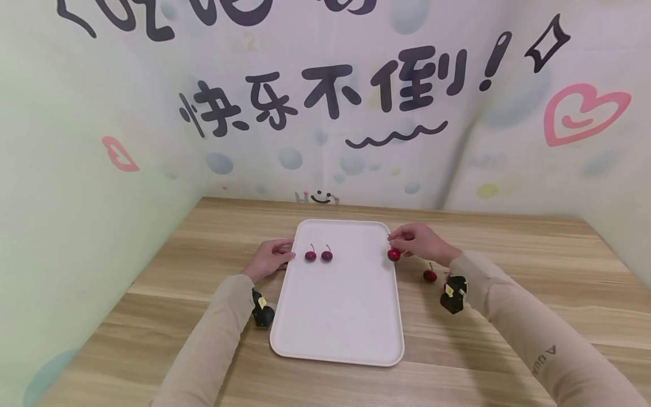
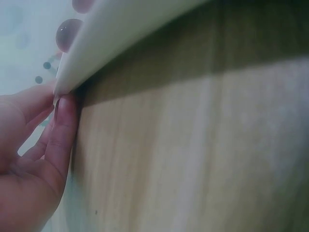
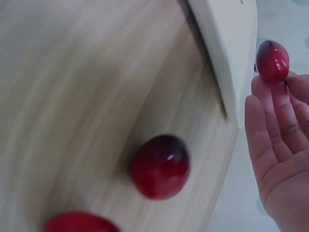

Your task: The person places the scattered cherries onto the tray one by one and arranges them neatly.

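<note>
A white rectangular tray (image 1: 341,305) lies on the wooden table. My left hand (image 1: 269,259) pinches its left edge, thumb at the rim and fingers underneath in the left wrist view. Two dark red cherries (image 1: 327,256) with stems sit side by side in the tray's upper left. Over the right rim, my right hand (image 1: 418,243) pinches a bright red cherry (image 1: 394,255) near its stem; the fruit hangs free of the fingertips. On the table below that hand lies another cherry (image 3: 161,167), with a further cherry (image 3: 81,223) cut off by the right wrist view's lower edge.
The wooden table (image 1: 534,271) extends around the tray. Behind it hangs a printed white backdrop (image 1: 325,164) with dark lettering. A black wrist camera (image 1: 454,295) on the right partly covers one of the table cherries; another wrist camera (image 1: 262,311) sits beside the tray's left edge.
</note>
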A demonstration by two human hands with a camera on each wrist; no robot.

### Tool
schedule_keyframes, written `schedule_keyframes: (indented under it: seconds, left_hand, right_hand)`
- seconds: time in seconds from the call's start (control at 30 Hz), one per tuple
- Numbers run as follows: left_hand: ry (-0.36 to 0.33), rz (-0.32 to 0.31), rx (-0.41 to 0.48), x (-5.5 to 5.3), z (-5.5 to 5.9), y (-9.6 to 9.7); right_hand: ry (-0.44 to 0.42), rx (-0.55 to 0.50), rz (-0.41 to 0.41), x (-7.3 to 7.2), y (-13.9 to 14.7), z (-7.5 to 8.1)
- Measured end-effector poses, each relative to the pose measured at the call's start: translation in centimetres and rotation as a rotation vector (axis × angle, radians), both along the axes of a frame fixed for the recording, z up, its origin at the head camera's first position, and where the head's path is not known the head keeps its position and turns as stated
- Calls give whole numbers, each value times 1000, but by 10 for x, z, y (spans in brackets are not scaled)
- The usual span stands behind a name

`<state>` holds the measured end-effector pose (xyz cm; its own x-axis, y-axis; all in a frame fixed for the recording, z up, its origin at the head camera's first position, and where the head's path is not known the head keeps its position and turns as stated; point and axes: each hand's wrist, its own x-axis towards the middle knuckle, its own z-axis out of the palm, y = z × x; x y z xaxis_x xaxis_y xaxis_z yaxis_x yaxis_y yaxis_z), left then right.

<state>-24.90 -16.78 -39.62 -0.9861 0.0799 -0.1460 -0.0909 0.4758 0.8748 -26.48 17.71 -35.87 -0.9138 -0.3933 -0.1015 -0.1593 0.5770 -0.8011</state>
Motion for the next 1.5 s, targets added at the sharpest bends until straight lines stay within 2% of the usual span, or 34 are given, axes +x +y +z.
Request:
schedule_keyframes:
  seconds: [0.5,0.67,0.87,1.1,1.33,1.5]
  left_hand:
    - [-1,-12,32,-3,-3,-3]
    - [-3,-20,42,-4,-3,-5]
    - [1,-23,42,-3,-1,-5]
    - [-1,-28,35,0,1,1]
    - [6,-32,37,-2,-2,-2]
    - [4,-33,57,-3,-2,-3]
  right_hand:
    - [62,60,88,-3,-34,13]
    - [109,105,134,-7,-50,14]
    - [127,126,175,-8,-70,11]
    - [114,164,160,-10,-84,4]
    - [144,180,196,-12,-95,4]
    - [129,196,173,-18,-104,2]
